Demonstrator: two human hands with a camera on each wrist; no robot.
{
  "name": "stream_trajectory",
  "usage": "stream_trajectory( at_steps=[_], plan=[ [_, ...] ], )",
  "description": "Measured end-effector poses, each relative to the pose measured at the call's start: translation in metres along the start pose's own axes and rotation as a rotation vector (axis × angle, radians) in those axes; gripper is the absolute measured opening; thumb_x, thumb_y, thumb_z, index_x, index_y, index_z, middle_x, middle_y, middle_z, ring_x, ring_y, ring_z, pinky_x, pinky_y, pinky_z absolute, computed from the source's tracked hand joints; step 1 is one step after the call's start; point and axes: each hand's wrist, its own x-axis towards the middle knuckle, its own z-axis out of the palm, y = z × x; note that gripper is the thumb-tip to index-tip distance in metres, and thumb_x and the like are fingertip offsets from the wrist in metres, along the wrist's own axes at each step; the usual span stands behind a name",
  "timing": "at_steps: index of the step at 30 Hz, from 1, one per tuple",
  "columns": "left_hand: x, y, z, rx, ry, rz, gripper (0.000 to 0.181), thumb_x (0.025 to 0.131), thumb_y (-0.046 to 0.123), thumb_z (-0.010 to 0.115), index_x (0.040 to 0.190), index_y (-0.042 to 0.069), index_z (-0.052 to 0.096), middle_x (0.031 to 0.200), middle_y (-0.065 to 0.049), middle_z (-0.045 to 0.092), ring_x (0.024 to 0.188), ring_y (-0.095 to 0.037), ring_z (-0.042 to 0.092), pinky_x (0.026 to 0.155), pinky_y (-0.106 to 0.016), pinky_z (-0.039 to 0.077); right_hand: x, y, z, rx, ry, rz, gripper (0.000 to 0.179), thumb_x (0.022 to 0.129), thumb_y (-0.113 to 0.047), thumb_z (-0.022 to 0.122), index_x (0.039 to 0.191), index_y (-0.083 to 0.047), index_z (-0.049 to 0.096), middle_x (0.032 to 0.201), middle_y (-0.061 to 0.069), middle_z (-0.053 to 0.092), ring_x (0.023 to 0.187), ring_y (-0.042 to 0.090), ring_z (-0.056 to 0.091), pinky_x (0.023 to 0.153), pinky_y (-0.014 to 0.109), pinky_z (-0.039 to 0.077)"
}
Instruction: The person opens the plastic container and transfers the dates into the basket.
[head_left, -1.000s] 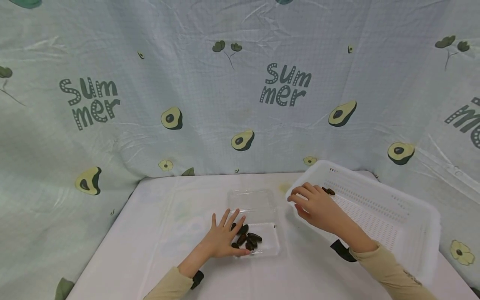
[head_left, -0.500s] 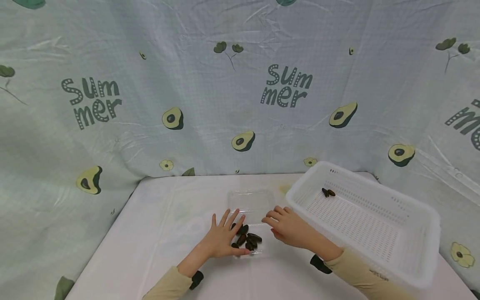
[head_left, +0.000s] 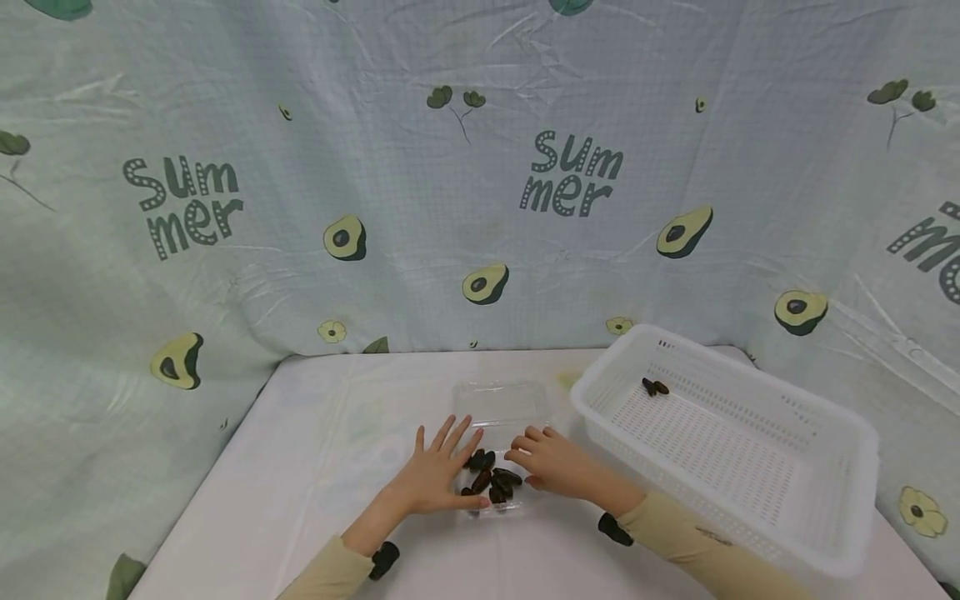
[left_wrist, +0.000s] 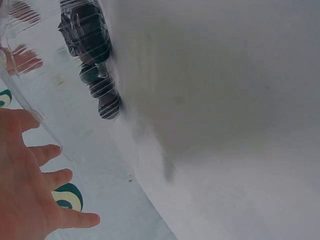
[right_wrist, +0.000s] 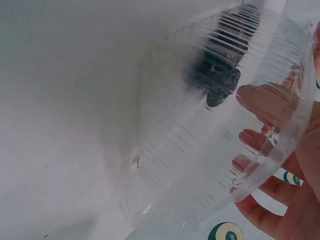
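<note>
A clear plastic clamshell box (head_left: 498, 403) lies unfolded on the table, with several dark brown oblong pieces resembling dates (head_left: 482, 481) in its near half. My left hand (head_left: 431, 479) is spread flat-fingered over the box's left side, thumb along the near edge. From the right, my right hand (head_left: 558, 462) reaches over the near half with loosely bent fingers, close beside the pieces. Through the clear wall in the right wrist view, the fingers (right_wrist: 260, 102) show inside with nothing between them. The left wrist view has the dark pieces (left_wrist: 90, 35) behind the ribbed wall.
A white perforated plastic basket (head_left: 720, 450) stands on the right of the table, with a couple of the dark pieces (head_left: 656, 387) at its far left end. Behind the table hangs a printed curtain (head_left: 405, 183). A black band (head_left: 615, 529) sits at the right wrist.
My right hand has come from over the basket's left end leftward and nearer, to the clamshell box. The pieces in the basket are now uncovered. My left hand has barely shifted.
</note>
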Motion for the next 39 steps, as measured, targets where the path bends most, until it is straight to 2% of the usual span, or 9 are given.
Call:
stream_trajectory(
  at_steps=[8,17,23,30,39],
  plan=[
    [-0.002,-0.003,0.004,-0.026,-0.002,0.017,0.098,0.071,0.075,0.043,0.145,0.017,0.014,0.15,-0.013,0.013,0.136,-0.038,0.014,0.094,-0.069,0.02,0.005,-0.004,0.008,-0.03,-0.056,-0.028,0.046,0.073,-0.037,0.071,0.114,-0.024,0.055,0.105,-0.009,0.057,0.088,0.01,0.05,0.069,0.024,0.043],
    [-0.002,-0.004,0.004,-0.047,-0.021,0.039,0.101,0.07,0.078,0.04,0.144,0.014,0.016,0.149,-0.019,0.011,0.135,-0.042,0.012,0.094,-0.07,0.018,0.009,-0.006,0.015,0.01,-0.085,-0.011,0.04,0.076,-0.031,0.069,0.113,-0.023,0.056,0.104,-0.009,0.059,0.089,0.01,0.05,0.069,0.024,0.043],
    [-0.001,-0.004,0.005,-0.046,-0.043,0.038,0.101,0.07,0.079,0.037,0.144,0.015,0.016,0.15,-0.018,0.009,0.136,-0.041,0.011,0.095,-0.069,0.017,0.013,-0.008,0.019,0.048,-0.123,-0.015,0.035,0.078,-0.029,0.066,0.112,-0.024,0.056,0.1,-0.01,0.061,0.086,0.01,0.05,0.067,0.025,0.043],
    [-0.001,-0.003,0.003,-0.033,-0.039,0.043,0.098,0.072,0.077,0.038,0.144,0.014,0.017,0.15,-0.017,0.01,0.136,-0.04,0.012,0.095,-0.069,0.017,0.014,-0.009,0.023,0.095,-0.089,-0.041,0.031,0.081,-0.026,0.065,0.111,-0.027,0.057,0.095,-0.011,0.063,0.083,0.009,0.051,0.066,0.024,0.043],
    [0.0,-0.002,0.005,-0.015,-0.042,0.037,0.098,0.073,0.076,0.041,0.144,0.014,0.016,0.15,-0.017,0.009,0.136,-0.039,0.012,0.095,-0.069,0.018,0.016,-0.01,0.025,0.098,-0.1,-0.032,0.021,0.084,-0.03,0.061,0.105,-0.028,0.058,0.089,-0.01,0.061,0.079,0.009,0.048,0.064,0.023,0.04]
  ],
)
